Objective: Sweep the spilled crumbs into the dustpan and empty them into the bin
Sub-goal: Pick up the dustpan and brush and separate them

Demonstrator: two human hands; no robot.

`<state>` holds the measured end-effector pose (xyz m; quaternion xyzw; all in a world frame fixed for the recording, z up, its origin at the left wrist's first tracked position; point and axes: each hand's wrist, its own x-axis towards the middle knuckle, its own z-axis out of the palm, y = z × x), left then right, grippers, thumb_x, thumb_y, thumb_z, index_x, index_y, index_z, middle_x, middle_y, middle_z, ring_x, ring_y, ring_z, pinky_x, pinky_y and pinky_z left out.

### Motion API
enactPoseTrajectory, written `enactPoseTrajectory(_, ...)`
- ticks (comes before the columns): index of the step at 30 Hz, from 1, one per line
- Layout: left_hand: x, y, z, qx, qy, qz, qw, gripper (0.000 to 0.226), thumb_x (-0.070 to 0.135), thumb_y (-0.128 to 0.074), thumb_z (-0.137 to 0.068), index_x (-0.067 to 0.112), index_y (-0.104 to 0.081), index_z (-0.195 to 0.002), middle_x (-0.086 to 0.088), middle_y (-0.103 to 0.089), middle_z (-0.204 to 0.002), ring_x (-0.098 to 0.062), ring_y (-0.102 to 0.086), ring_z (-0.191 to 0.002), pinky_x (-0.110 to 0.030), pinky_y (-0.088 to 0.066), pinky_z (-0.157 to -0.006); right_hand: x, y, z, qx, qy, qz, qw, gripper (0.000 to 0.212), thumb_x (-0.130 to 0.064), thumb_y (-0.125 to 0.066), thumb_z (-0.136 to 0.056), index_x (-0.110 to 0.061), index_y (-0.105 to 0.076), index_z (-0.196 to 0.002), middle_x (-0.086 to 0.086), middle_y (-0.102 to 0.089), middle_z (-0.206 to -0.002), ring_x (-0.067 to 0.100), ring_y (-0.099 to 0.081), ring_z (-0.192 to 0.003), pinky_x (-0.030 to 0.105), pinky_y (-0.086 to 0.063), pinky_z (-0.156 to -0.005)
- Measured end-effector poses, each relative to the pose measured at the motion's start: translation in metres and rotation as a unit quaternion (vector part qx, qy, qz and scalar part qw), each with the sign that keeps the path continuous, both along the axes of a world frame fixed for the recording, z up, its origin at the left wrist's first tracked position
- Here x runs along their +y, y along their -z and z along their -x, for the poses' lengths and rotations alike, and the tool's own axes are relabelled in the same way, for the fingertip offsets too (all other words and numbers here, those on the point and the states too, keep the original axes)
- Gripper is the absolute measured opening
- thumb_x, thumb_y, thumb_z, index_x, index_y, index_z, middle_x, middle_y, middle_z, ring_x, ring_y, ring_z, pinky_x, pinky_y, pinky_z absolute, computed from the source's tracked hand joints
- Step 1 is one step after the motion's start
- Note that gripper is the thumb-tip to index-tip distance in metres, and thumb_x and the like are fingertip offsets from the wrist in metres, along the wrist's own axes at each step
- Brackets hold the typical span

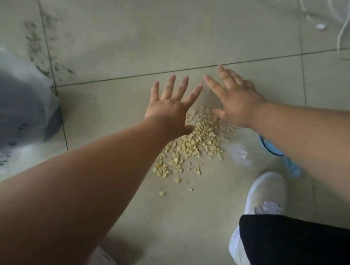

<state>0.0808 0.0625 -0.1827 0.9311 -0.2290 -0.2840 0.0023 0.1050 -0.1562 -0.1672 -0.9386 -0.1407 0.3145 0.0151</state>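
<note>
We see pale yellow crumbs (193,145) heaped loosely on the floor (196,213). Our left hand (170,110) and right hand (236,101) hover spread, holding nothing.

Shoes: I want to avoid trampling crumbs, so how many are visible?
2: right shoe just right of the crumbs; left shoe at bottom, mostly hidden by the arm.

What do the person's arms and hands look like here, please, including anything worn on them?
Both forearms are bare, with no sleeves in view. The left hand and right hand wear no gloves, and no rings, watch or bracelet can be seen. The fingernails are short and unpainted.
</note>
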Motion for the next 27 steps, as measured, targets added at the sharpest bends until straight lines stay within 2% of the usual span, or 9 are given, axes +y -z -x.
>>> enactPoseTrajectory(5,-0.004,-0.044,-0.047,-0.035,-0.013,-0.016,0.999,0.121,0.082,-0.056,-0.089,0.041,0.027,-0.166,-0.002,0.022,-0.18,-0.036,0.021,-0.164,-0.07,0.003,-0.128,-0.003,-0.047,-0.039,-0.052,0.039,0.006,0.998,0.108,-0.062,-0.065,-0.087,-0.043,0.014,-0.159,0.008,0.014,-0.172,0.032,0.0,-0.159,0.057,-0.025,-0.121)
enactPoseTrajectory(8,-0.008,-0.064,-0.044,-0.032,-0.035,-0.011,0.999,0.119,0.082,-0.055,-0.09,0.042,0.026,-0.166,-0.001,0.022,-0.18,-0.036,0.021,-0.164,-0.071,0.003,-0.128,-0.004,-0.065,-0.034,-0.049,0.033,0.025,0.998,0.108,-0.062,-0.065,-0.087,-0.043,0.013,-0.16,0.008,0.013,-0.172,0.031,-0.001,-0.159,0.056,-0.025,-0.121)
enactPoseTrajectory(12,-0.014,-0.07,-0.022,-0.025,-0.05,-0.007,0.998,0.116,0.083,-0.053,-0.091,0.042,0.025,-0.166,0.0,0.022,-0.18,-0.035,0.021,-0.164,-0.07,0.004,-0.128,0.003,-0.064,-0.01,-0.047,0.059,-0.002,0.997,0.106,-0.061,-0.065,-0.088,-0.043,0.011,-0.16,0.007,0.012,-0.172,0.03,0.0,-0.159,0.055,-0.023,-0.122)
enactPoseTrajectory(19,-0.015,-0.078,0.008,-0.016,-0.077,0.014,0.997,0.117,0.084,-0.054,-0.09,0.042,0.024,-0.167,0.0,0.021,-0.18,-0.035,0.019,-0.165,-0.07,0.003,-0.128,0.003,-0.078,-0.007,-0.024,-0.024,0.008,0.999,0.107,-0.066,-0.065,-0.084,-0.039,0.003,-0.162,0.01,0.004,-0.173,0.032,-0.003,-0.159,0.057,-0.023,-0.123)
enactPoseTrajectory(23,-0.023,-0.084,0.013,-0.028,-0.082,0.016,0.996,0.12,0.085,-0.055,-0.088,0.042,0.025,-0.167,0.0,0.018,-0.181,-0.035,0.016,-0.165,-0.069,0.002,-0.129,-0.006,-0.096,-0.019,-0.031,-0.182,0.044,0.982,0.116,-0.071,-0.068,-0.079,-0.031,0.002,-0.163,0.007,0.007,-0.173,0.031,-0.01,-0.158,0.055,-0.025,-0.122)
enactPoseTrajectory(25,-0.031,-0.09,0.019,-0.036,-0.078,0.003,0.996,0.121,0.086,-0.055,-0.087,0.042,0.025,-0.166,0.001,0.017,-0.181,-0.035,0.015,-0.166,-0.069,0.001,-0.129,-0.018,-0.113,-0.024,-0.049,-0.223,0.064,0.971,0.116,-0.073,-0.068,-0.079,-0.036,0.003,-0.162,0.006,0.006,-0.173,0.032,-0.013,-0.157,0.056,-0.026,-0.121)
enactPoseTrajectory(27,-0.041,-0.099,0.027,-0.038,-0.075,0.0,0.996,0.12,0.087,-0.054,-0.086,0.043,0.024,-0.167,0.001,0.017,-0.181,-0.034,0.014,-0.166,-0.068,0.001,-0.129,-0.036,-0.126,-0.018,-0.063,-0.222,0.072,0.97,0.114,-0.074,-0.067,-0.078,-0.041,0.004,-0.161,0.005,0.006,-0.173,0.032,-0.014,-0.157,0.057,-0.028,-0.12)
